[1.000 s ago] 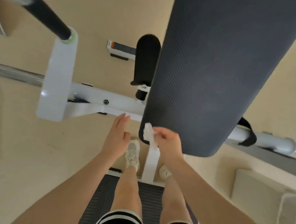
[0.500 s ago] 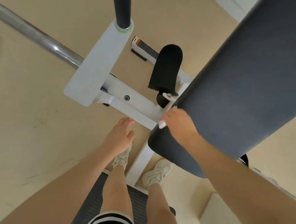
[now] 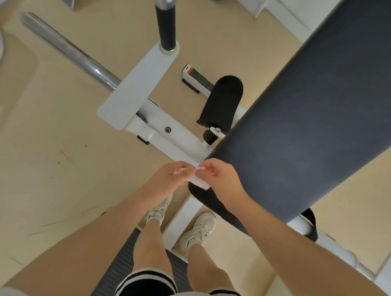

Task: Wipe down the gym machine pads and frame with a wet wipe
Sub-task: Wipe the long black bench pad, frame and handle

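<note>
Beige flooring [image 3: 44, 169] is filling the background, scuffed with thin dark marks toward eight o'clock. At the centre of the view, a small white wet wipe [image 3: 197, 180] is hanging between both hands, just off the rounded near end of the big dark pad [image 3: 302, 124]. Curled fingers of the left hand [image 3: 169, 177] are pinching one end of the wipe, and the right hand [image 3: 221, 176] is pinching the other end from the three o'clock side, its wrist lying over the pad's end. That long pad is running from the hands up toward one o'clock and out of view. Just beyond the hands, toward twelve o'clock, the white frame [image 3: 173, 140] is crossing under the pad, with a round bolt head showing on it. A black foam roller [image 3: 221, 101] is sitting at one o'clock, close against the pad's edge. A flat white bracket [image 3: 139, 83] is reaching toward eleven o'clock, where a chrome bar [image 3: 71, 51] is meeting it, and a black-gripped post [image 3: 166, 25] is rising at twelve o'clock. Below the hands, at six o'clock, two pale sneakers [image 3: 199, 231] are standing either side of a white frame rail, beside a dark ribbed mat [image 3: 119, 271], with black shorts [image 3: 143, 288] striped in white at the bottom edge.
</note>
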The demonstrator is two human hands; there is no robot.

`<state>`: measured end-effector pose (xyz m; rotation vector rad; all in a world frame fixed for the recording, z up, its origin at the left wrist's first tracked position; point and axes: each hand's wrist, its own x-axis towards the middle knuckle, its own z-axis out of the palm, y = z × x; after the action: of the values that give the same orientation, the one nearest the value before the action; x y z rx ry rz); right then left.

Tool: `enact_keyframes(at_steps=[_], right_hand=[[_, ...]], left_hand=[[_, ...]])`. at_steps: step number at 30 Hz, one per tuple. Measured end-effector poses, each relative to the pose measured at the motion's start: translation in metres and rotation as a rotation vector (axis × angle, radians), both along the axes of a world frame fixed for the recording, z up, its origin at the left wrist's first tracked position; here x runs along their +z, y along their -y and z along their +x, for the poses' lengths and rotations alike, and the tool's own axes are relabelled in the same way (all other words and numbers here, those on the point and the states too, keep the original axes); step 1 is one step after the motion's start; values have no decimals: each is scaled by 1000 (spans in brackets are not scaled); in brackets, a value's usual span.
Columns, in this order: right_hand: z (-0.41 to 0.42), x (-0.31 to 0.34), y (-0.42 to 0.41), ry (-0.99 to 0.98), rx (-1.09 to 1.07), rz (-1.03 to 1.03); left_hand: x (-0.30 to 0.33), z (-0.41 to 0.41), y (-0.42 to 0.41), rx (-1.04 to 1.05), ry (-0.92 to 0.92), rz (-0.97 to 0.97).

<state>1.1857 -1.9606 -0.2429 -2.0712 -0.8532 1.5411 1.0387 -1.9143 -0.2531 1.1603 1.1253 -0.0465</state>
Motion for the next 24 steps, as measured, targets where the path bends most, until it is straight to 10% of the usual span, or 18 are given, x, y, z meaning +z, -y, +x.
enact_keyframes(at_steps=[10,16,24], right_hand=[[52,112,13,-764,-571,51],[25,120,-10,4,-321,163],[-23,113,-94,55,-290,277]], left_hand=[[105,23,4,276,127,139],[113,13,-16,469,110,89],[118,14,-105,452,204,-233]])
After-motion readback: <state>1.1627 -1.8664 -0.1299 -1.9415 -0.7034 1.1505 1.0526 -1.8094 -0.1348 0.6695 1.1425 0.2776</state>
